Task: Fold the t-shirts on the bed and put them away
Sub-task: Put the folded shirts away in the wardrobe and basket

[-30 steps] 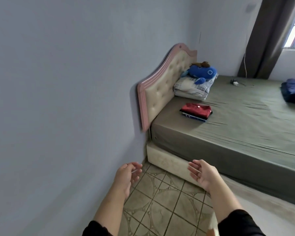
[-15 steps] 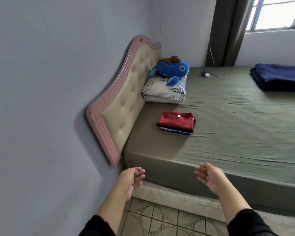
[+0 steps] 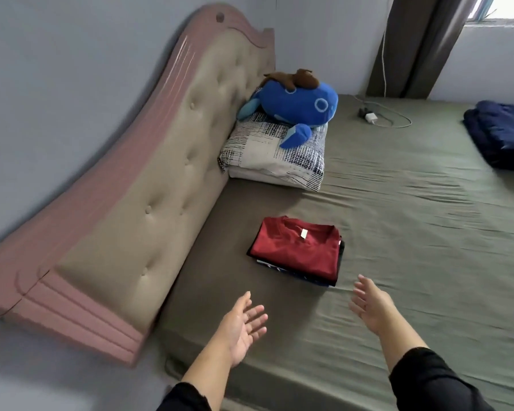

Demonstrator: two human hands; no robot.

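Your one head view looks forward and down over the bed, close above both outstretched forearms.

Matt, creased cloth sheet; soft red cloth shirt; fuzzy plush toy; headboard of buttoned, tufted fabric with a glossy pink frame.

- A folded red t-shirt is stacked on other folded garments on the bed.
- The left hand and right hand are held apart, fingers spread, just short of the stack.
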